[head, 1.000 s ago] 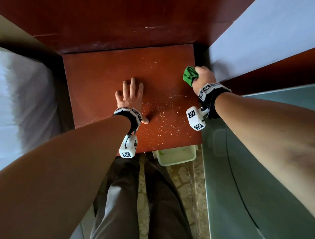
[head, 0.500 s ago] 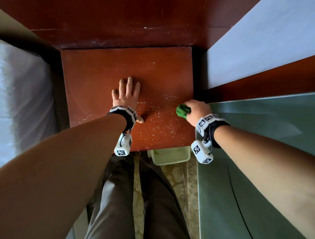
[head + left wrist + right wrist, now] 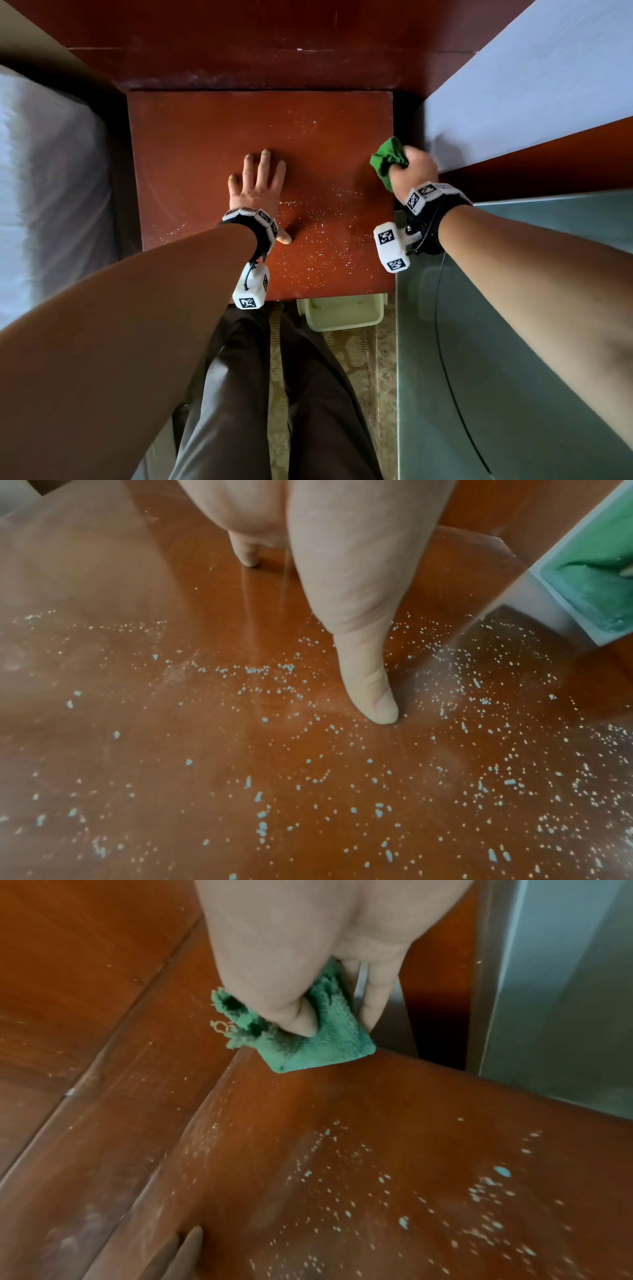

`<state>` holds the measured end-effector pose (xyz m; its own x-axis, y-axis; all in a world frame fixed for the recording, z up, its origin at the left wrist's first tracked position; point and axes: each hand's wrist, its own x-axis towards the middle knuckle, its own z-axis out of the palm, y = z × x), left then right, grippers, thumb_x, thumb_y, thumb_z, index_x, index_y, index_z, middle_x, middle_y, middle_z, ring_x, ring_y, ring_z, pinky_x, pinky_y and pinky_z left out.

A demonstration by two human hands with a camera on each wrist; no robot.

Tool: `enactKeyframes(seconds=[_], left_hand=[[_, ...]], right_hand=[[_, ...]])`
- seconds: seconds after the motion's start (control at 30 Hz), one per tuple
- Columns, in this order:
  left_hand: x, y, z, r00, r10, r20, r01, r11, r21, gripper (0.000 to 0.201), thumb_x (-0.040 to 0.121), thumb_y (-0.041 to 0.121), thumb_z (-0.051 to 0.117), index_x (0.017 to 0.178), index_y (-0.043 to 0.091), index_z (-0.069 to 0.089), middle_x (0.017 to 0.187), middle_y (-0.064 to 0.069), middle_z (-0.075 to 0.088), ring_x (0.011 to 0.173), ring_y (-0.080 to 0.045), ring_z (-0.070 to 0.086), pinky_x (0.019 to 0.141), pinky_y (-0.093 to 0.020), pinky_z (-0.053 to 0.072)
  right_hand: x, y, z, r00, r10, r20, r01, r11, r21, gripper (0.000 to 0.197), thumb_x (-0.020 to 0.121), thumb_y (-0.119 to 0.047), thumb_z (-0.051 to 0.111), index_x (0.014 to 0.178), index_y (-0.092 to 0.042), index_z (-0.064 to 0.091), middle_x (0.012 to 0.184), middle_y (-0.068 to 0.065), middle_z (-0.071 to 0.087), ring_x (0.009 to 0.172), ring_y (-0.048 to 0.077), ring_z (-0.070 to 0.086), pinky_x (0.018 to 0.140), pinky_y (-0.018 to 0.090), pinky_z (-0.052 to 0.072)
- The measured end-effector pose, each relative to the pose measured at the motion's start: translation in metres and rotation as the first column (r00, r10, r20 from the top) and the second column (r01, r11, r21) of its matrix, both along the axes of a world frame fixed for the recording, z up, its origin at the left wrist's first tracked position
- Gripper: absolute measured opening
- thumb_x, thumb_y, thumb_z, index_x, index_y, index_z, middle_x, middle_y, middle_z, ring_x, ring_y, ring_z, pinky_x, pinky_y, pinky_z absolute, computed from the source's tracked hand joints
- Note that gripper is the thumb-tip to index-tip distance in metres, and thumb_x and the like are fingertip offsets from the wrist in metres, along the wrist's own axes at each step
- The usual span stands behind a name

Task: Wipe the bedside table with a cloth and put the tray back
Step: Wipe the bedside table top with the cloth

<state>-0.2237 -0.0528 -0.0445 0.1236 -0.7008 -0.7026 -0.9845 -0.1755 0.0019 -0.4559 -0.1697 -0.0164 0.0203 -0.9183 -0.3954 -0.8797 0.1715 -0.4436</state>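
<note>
The red-brown bedside table (image 3: pixel 205 144) fills the middle of the head view, its near half strewn with pale crumbs (image 3: pixel 318 240). My left hand (image 3: pixel 257 185) lies flat on the top with straight fingers, thumb (image 3: pixel 373 696) pressed among the crumbs. My right hand (image 3: pixel 412 168) grips a bunched green cloth (image 3: pixel 388 159) at the table's right edge, towards the back; in the right wrist view the cloth (image 3: pixel 308 1039) is pinched by thumb and fingers at the table's far corner. A pale tray (image 3: pixel 342 313) sits on the floor below the front edge, partly hidden.
A dark wooden headboard (image 3: pixel 274 44) runs behind the table. A bed with a pale sheet (image 3: pixel 44 192) lies to the left. On the right stand a white panel (image 3: pixel 531 85) and a grey-green glass surface (image 3: pixel 513 342). My legs (image 3: pixel 239 411) stand on patterned floor.
My right hand with the cloth swept from the back right down to the front right edge, then returned towards the back right. The left hand stayed flat in place.
</note>
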Motion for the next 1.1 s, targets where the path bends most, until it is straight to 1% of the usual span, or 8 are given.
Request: enactKeyframes(seconds=[0.17, 0.33, 0.43, 0.67, 0.73, 0.83, 0.93, 1.1], left_hand=[[0.001, 0.0, 0.0, 1.0, 0.0, 0.0, 0.0, 1.0, 0.003, 0.161, 0.039, 0.072, 0.082, 0.149, 0.023, -0.024, 0.155, -0.007, -0.032, 0.145, -0.036, -0.018, 0.116, -0.059, 0.01], [0.001, 0.0, 0.0, 1.0, 0.008, -0.014, -0.007, 1.0, 0.006, 0.16, 0.04, 0.071, 0.082, 0.15, 0.023, -0.024, 0.155, -0.007, -0.033, 0.145, -0.036, -0.019, 0.116, -0.06, 0.01], [-0.001, 0.0, 0.001, 1.0, 0.01, -0.017, -0.01, 1.0, 0.008, 0.16, 0.039, 0.071, 0.082, 0.149, 0.023, -0.024, 0.155, -0.007, -0.033, 0.145, -0.036, -0.019, 0.116, -0.06, 0.01], [0.0, 0.0, 0.002, 1.0, 0.016, -0.011, -0.015, 1.0, 0.013, 0.16, 0.039, 0.071, 0.082, 0.149, 0.023, -0.024, 0.154, -0.007, -0.034, 0.145, -0.035, -0.02, 0.116, -0.06, 0.009], [0.0, 0.0, 0.002, 1.0, 0.019, -0.012, -0.019, 1.0, 0.015, 0.16, 0.039, 0.07, 0.082, 0.149, 0.023, -0.024, 0.154, -0.007, -0.034, 0.145, -0.035, -0.02, 0.116, -0.06, 0.009], [0.0, 0.0, 0.001, 1.0, 0.014, -0.009, -0.014, 1.0, 0.016, 0.16, 0.04, 0.07, 0.082, 0.149, 0.023, -0.025, 0.154, -0.007, -0.035, 0.145, -0.035, -0.02, 0.116, -0.059, 0.009], [0.0, 0.001, 0.0, 1.0, 0.01, -0.002, -0.01, 1.0, 0.004, 0.16, 0.039, 0.071, 0.082, 0.149, 0.023, -0.025, 0.154, -0.007, -0.034, 0.145, -0.035, -0.019, 0.117, -0.059, 0.009], [0.0, 0.001, 0.001, 1.0, 0.013, 0.001, -0.013, 1.0, 0.014, 0.16, 0.039, 0.071, 0.082, 0.148, 0.024, -0.025, 0.155, -0.007, -0.034, 0.145, -0.035, -0.019, 0.117, -0.059, 0.008]], right_hand=[[0.011, -0.003, -0.002, 0.988, 0.104, -0.115, -0.096, 0.992, 0.077, 0.02, 0.085, -0.012, 0.048, 0.1, -0.008, 0.061, 0.102, 0.014, 0.066, 0.097, 0.033, 0.06, 0.075, 0.03, 0.044], [0.017, 0.022, 0.0, 0.96, 0.258, -0.111, -0.234, 0.953, 0.194, 0.043, 0.093, -0.014, 0.052, 0.135, -0.017, 0.053, 0.14, 0.0, 0.054, 0.123, 0.023, 0.055, 0.096, 0.023, 0.04], [0.014, 0.042, -0.002, 0.872, 0.481, -0.093, -0.444, 0.856, 0.266, 0.037, 0.092, -0.011, 0.053, 0.126, -0.023, 0.06, 0.128, -0.004, 0.06, 0.111, 0.021, 0.061, 0.092, 0.027, 0.046], [0.011, 0.065, -0.001, 0.721, 0.689, -0.072, -0.634, 0.699, 0.33, 0.026, 0.092, -0.022, 0.049, 0.109, -0.028, 0.068, 0.11, -0.003, 0.067, 0.096, 0.025, 0.064, 0.082, 0.034, 0.052], [0.012, 0.061, 0.001, 0.738, 0.673, -0.043, -0.621, 0.703, 0.347, 0.025, 0.092, -0.019, 0.048, 0.104, -0.025, 0.069, 0.103, -0.001, 0.069, 0.093, 0.024, 0.066, 0.081, 0.032, 0.052], [0.013, 0.047, 0.005, 0.902, 0.431, 0.042, -0.419, 0.846, 0.331, 0.026, 0.09, -0.01, 0.054, 0.107, -0.022, 0.069, 0.094, -0.005, 0.068, 0.079, 0.012, 0.064, 0.065, 0.018, 0.05], [0.017, 0.023, 0.003, 0.972, 0.233, -0.015, -0.228, 0.963, 0.143, 0.011, 0.083, -0.012, 0.052, 0.076, -0.013, 0.061, 0.071, 0.0, 0.062, 0.077, 0.028, 0.064, 0.055, 0.028, 0.043], [0.023, -0.011, -0.004, 0.985, 0.117, -0.127, -0.114, 0.993, 0.031, 0.019, 0.083, -0.012, 0.047, 0.096, -0.004, 0.059, 0.106, 0.018, 0.063, 0.1, 0.039, 0.056, 0.078, 0.038, 0.043]])
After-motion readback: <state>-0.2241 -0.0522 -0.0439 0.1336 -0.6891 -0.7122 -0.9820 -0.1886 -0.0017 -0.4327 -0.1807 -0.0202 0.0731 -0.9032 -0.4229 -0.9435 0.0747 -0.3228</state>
